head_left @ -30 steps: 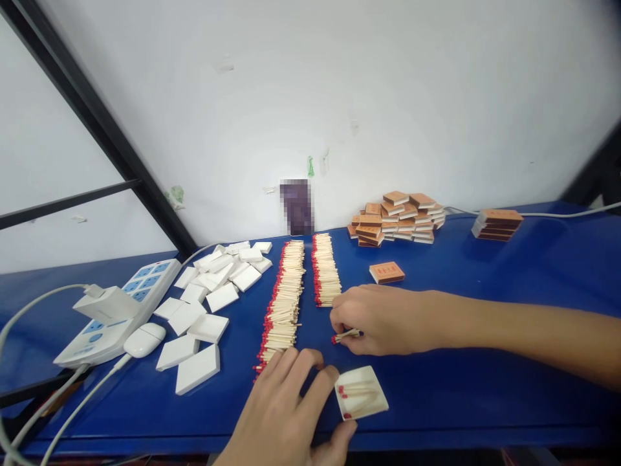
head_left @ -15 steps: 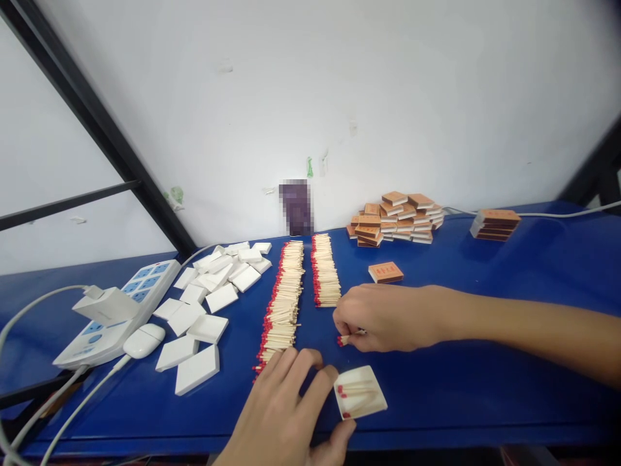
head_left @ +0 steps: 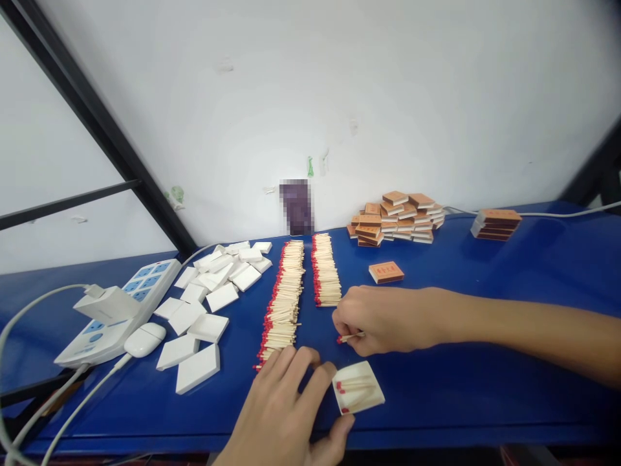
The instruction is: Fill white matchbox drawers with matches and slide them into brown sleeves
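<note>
My left hand (head_left: 291, 404) steadies a white matchbox tray (head_left: 371, 395) by its left side, with the thumb at the near corner and the index finger at the far one. Several red-tipped matches (head_left: 356, 386) lie inside that tray. Just beyond it, my right hand (head_left: 373, 320) is closed in a pinch on matches (head_left: 343, 338), whose red heads poke out to the left; how many is unclear. A long row of matches (head_left: 284, 304) runs away from my left fingers. A shorter match row (head_left: 326, 272) ends beside my right knuckles.
White matchbox trays (head_left: 222, 298) are scattered on the left, beside a power strip (head_left: 130, 304) with cables and a white charger. Orange matchbox sleeves (head_left: 395, 220) are piled by the wall. A single matchbox (head_left: 387, 272) lies behind my right hand; a stack (head_left: 495, 224) stands far right.
The matches in my right fingers show a little more of their sticks. The tray and my left hand have shifted very slightly up and left in view.
</note>
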Tool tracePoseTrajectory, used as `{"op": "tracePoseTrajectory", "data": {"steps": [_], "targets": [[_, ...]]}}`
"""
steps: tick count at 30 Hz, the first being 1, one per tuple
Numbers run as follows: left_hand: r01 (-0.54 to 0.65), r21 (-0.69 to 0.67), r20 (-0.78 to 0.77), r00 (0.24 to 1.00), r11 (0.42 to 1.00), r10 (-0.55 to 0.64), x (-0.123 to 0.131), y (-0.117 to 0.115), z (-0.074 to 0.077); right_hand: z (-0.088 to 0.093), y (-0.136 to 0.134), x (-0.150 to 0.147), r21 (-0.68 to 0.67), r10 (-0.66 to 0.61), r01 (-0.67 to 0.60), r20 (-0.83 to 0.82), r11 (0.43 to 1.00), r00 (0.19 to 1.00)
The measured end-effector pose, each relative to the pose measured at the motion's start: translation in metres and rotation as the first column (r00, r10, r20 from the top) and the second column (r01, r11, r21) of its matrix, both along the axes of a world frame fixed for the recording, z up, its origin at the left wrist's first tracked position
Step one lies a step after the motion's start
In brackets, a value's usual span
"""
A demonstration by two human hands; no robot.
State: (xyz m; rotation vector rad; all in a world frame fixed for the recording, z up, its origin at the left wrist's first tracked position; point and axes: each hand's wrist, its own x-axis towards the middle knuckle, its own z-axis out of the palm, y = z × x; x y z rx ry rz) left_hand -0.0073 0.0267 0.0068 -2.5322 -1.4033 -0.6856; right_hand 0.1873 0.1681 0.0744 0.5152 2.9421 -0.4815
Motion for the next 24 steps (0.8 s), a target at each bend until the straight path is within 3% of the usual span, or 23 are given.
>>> {"op": "tracePoseTrajectory", "data": {"steps": [11, 24], "targets": [[0.009, 0.06, 0.015, 1.0, 0.998, -0.01, 0.0004, 0.0013, -0.0005, 0.0007, 0.0015, 0.002, -0.046, -0.032, 0.033, 0.007, 0.998, 0.999], [0.004, -0.031, 0.008, 1.0, 1.0, -0.004, -0.0012, -0.0017, -0.0008, 0.0017, 0.0054, 0.002, -0.141, -0.077, 0.081, 0.036, 0.987, 0.996]]}}
